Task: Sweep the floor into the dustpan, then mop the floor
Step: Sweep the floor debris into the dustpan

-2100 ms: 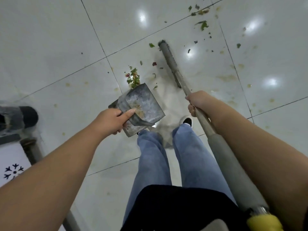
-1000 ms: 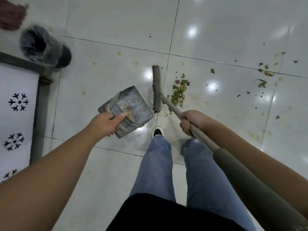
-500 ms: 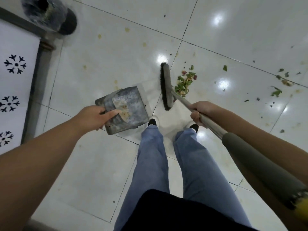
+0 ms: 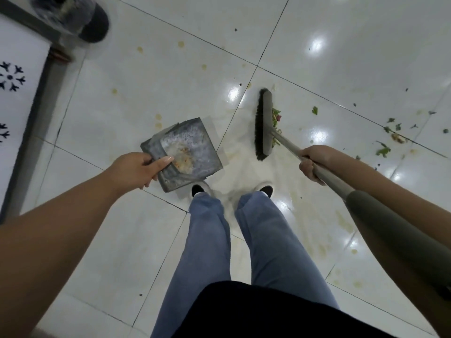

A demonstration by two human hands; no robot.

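Head view — the only view given.

Left hand: the left hand (image 4: 138, 168) is seen clasping the back edge of the dustpan (image 4: 185, 153), thumb laid along its inner face, the other fingers curled beneath.

Dustpan: a grey metal pan, held tilted in front of the left shoe; whether it touches the floor cannot be told. Orange-brown residue is seen on its inner surface.

Right hand: the right hand (image 4: 313, 163) is wrapped round the thin metal shaft of the broom (image 4: 264, 125), fingers closed about it.

Broom: its head is set on the tiles to the right of the dustpan and apart from it, dark bristles turned toward the pan. The thicker grey sleeve of the handle runs back along the right forearm.

Debris: a small heap of green scraps (image 4: 275, 118) is pressed against the far side of the broom head; further bits (image 4: 383, 150) are scattered over the tiles to the right.

Floor: glossy white tiles (image 4: 146, 81) marked with yellowish stains — lamp reflections are seen on them.

Person: blue trousers (image 4: 210, 240) and dark shoe tips are seen between the arms.

Upper left: a blurred dark cylindrical object (image 4: 73, 15) stands beside a white panel printed with dark snowflake shapes (image 4: 12, 79).
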